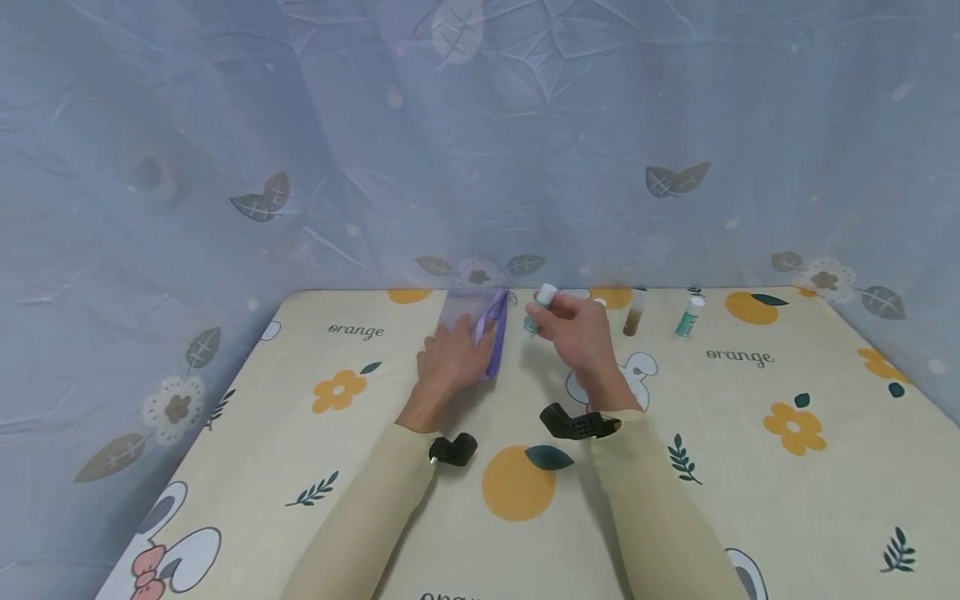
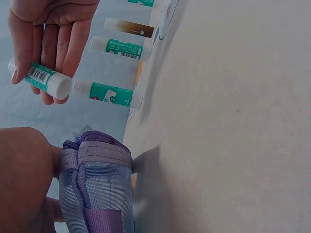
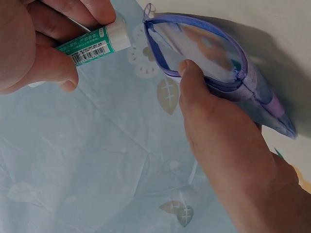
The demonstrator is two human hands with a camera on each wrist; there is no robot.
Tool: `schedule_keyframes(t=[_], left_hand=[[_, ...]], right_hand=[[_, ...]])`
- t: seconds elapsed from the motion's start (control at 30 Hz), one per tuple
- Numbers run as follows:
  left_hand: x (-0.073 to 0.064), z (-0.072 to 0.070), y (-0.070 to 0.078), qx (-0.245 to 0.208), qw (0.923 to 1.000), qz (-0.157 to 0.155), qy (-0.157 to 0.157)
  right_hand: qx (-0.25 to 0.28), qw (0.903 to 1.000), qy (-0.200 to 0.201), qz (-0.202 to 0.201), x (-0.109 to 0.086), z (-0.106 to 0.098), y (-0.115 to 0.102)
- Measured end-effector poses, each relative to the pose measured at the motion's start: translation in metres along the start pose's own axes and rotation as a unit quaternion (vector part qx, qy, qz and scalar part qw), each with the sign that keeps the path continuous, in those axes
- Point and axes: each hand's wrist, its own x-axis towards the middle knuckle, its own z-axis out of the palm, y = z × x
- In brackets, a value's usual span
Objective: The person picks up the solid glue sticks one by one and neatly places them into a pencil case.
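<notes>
My left hand (image 1: 456,357) grips a purple mesh zip pouch (image 2: 104,187), its thumb over the edge of the gaping mouth, as the right wrist view shows. A white glue stick (image 3: 92,50) with a green barcoded label is held between the thumb and fingers of my right hand (image 1: 583,333). That hand is above the table, just right of the pouch, with the glue stick tilted. In the left wrist view, another glue stick (image 2: 111,94) stands upright close by, and a further glue stick (image 2: 121,48) stands beyond it.
A clear-topped brown tube (image 1: 633,320) stands right of my right hand. Farther right is one more green-labelled glue stick (image 1: 690,318). The cream patterned cloth (image 1: 420,517) covers the table, and a bluish patterned sheet (image 1: 480,150) hangs behind its far edge.
</notes>
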Motion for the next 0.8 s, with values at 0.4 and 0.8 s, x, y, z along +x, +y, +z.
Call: schedule_keyframes(t=[0.4,0.8], left_hand=[[-0.001,0.000,0.001,0.002,1.0000,0.002,0.001],[0.000,0.000,0.000,0.012,0.9999,0.003,0.006]], right_hand=[[-0.002,1.0000,0.006,-0.007,0.001,0.007,0.011],[0.003,0.9999,-0.003,-0.012,0.004,0.011,0.014]])
